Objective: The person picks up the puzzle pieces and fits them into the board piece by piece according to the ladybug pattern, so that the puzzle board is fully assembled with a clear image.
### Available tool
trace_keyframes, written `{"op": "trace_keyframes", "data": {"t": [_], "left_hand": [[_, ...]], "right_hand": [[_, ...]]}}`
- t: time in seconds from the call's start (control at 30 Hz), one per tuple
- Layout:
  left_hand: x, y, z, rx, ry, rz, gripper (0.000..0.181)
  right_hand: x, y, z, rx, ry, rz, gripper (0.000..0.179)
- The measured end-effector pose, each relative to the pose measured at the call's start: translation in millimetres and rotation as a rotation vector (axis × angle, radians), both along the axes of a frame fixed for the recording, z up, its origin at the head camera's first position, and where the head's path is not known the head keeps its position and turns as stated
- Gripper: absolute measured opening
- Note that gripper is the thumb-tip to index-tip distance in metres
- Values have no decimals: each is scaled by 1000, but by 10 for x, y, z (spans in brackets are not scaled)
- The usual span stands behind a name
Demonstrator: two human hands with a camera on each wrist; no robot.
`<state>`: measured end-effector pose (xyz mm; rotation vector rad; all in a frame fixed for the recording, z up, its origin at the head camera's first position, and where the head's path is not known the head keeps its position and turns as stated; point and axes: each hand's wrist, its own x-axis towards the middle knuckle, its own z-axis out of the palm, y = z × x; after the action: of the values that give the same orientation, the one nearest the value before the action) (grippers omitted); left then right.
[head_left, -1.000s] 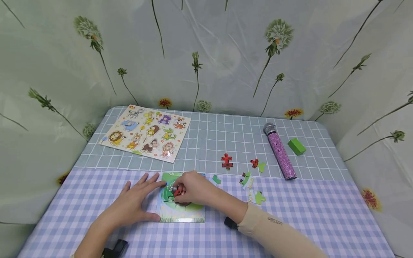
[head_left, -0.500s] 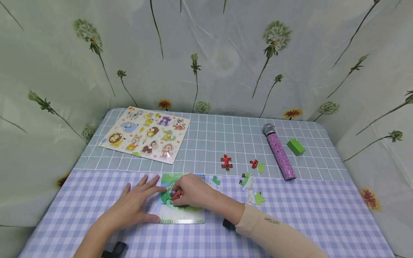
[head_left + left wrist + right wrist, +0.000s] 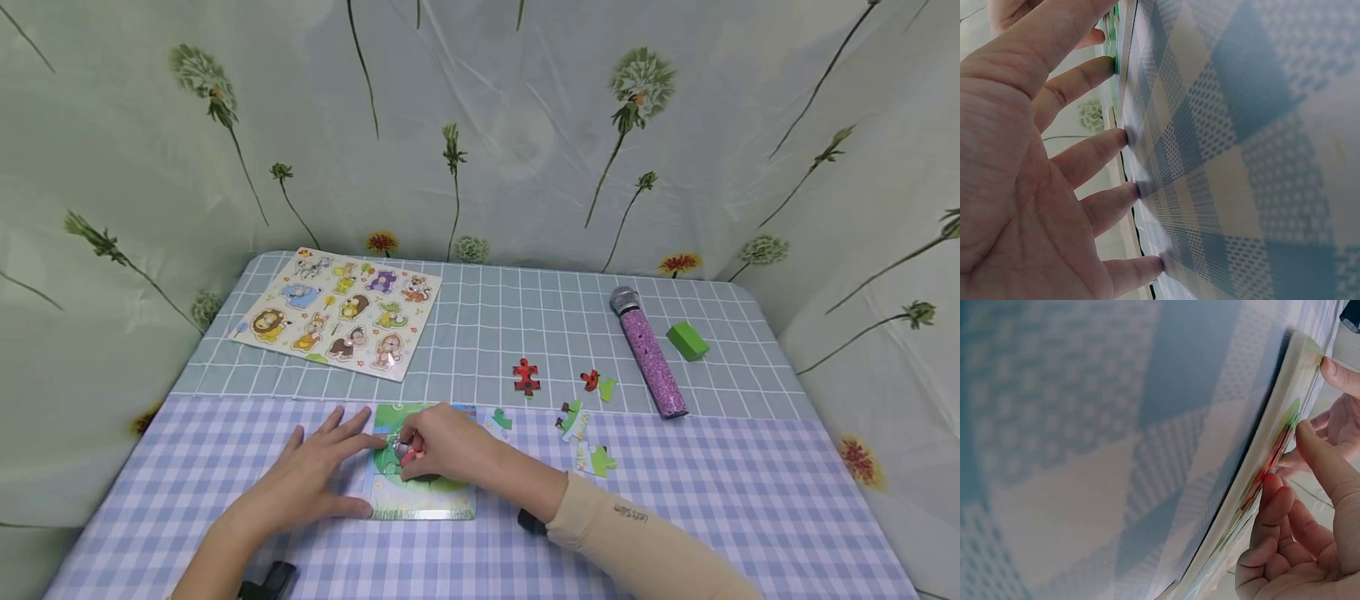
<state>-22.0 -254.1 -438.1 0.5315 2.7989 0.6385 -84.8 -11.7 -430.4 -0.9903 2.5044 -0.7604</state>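
A jigsaw board (image 3: pixel 423 506) with a green meadow picture lies on the checked cloth before me. My right hand (image 3: pixel 453 446) is over its middle, thumb and fingertips pinching a red and grey ladybird jigsaw piece (image 3: pixel 408 456). In the right wrist view the thumb and curled fingers of that hand (image 3: pixel 1307 531) come down right at the board's red picture area. My left hand (image 3: pixel 311 475) spreads along the board's left side, with index fingertip and thumb tip at its edge. Its fingers are straight and apart in the left wrist view. The right hand hides part of the board.
Several loose jigsaw pieces lie to the right, among them a red one (image 3: pixel 527 377) and a green-and-white one (image 3: pixel 597 459). Farther right are a purple glitter microphone (image 3: pixel 654 362) and a green block (image 3: pixel 687 341). An animal puzzle board (image 3: pixel 337 312) lies at the back left.
The right hand has shifted slightly left over the board with the ladybird piece, which now looks lower and flatter in the picture. The left hand has stayed in place.
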Motion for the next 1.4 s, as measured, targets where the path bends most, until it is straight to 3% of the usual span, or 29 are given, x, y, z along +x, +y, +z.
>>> {"op": "trace_keyframes", "data": {"t": [0.8, 1.4], "left_hand": [[9, 28, 10, 3, -7, 5, 82], [22, 19, -4, 2, 28, 2, 85]], "right_hand": [[-19, 22, -5, 38, 43, 1, 9], [-21, 86, 24, 10, 37, 97, 7]]}}
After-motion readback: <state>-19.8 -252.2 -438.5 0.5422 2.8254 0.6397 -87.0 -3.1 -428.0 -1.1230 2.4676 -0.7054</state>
